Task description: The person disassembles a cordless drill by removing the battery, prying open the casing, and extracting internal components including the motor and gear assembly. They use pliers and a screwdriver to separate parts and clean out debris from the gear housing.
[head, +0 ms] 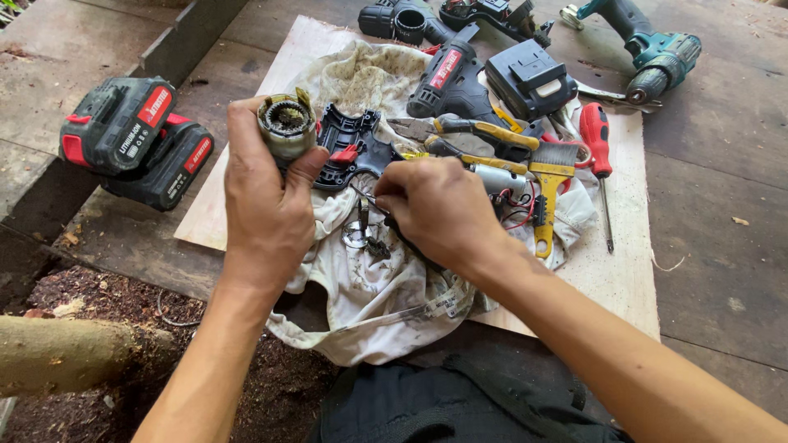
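My left hand [267,205] holds up a round, greasy gear housing [286,125] from a drill, open end toward me. My right hand [439,209] is closed around a thin dark tool [371,199] whose tip points left, just below the housing. Under both hands lies a dirty white cloth [373,287] with small metal parts [361,236] on it. A black drill shell half with a red switch [349,148] lies just behind the housing.
A plywood board [611,279] carries the cloth, pliers [476,131], a yellow brush [550,189], a red screwdriver [597,139], a black drill [451,78] and battery [529,78]. Two red-black batteries [135,139] sit left; a teal drill [657,53] far right.
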